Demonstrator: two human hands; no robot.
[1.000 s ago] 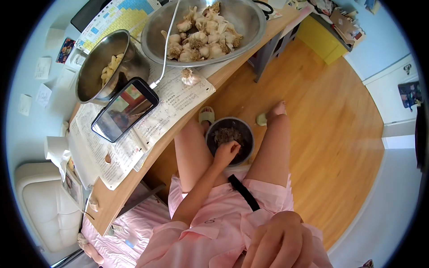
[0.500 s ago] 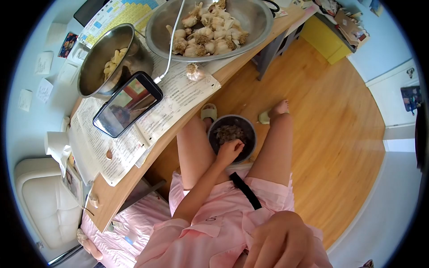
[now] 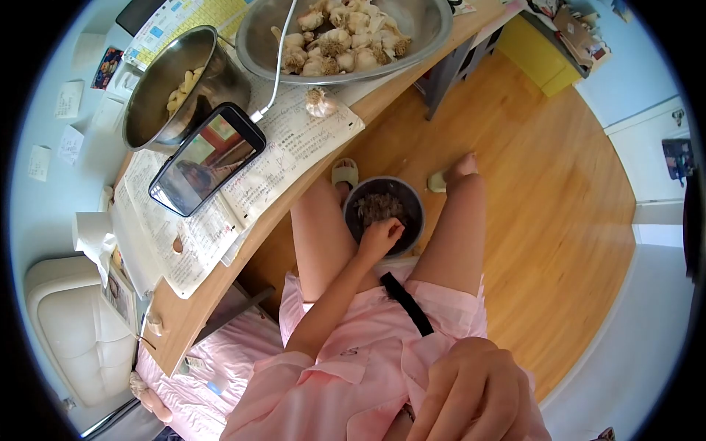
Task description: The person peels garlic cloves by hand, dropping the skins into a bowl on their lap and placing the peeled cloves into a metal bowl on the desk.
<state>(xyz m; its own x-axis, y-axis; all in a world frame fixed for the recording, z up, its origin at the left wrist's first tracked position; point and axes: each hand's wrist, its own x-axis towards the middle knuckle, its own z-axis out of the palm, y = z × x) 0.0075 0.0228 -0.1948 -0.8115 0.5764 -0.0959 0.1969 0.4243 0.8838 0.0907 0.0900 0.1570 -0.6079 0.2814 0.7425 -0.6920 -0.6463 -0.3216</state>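
Note:
Between the knees, a dark round bin (image 3: pixel 417 220) stands on the floor with garlic skins (image 3: pixel 379 206) heaped in it. My left hand (image 3: pixel 380 237) is over the bin, fingers curled and pinched together; whatever they hold is too small to make out. Close to the camera, my right hand (image 3: pixel 473 392) is raised in front of the chest with its fingers bent and closed. Its fingertips face away, so anything held there is hidden. On the desk, a wide metal basin (image 3: pixel 254 45) holds garlic bulbs (image 3: pixel 338 45). A metal pot (image 3: pixel 215 73) contains peeled cloves (image 3: pixel 184 90).
A phone (image 3: pixel 208 159) with a white cable (image 3: pixel 280 73) leans against the pot. One garlic bulb (image 3: pixel 319 102) lies on printed papers (image 3: pixel 294 143) covering the desk (image 3: pixel 173 334). A yellow box (image 3: pixel 533 59) stands beyond the wooden floor (image 3: pixel 551 191). A pink bed (image 3: pixel 220 353) is at left.
The view has shifted slightly, so desk things appear a little higher. My left hand stays over the bin, and my right hand stays closed near the chest.

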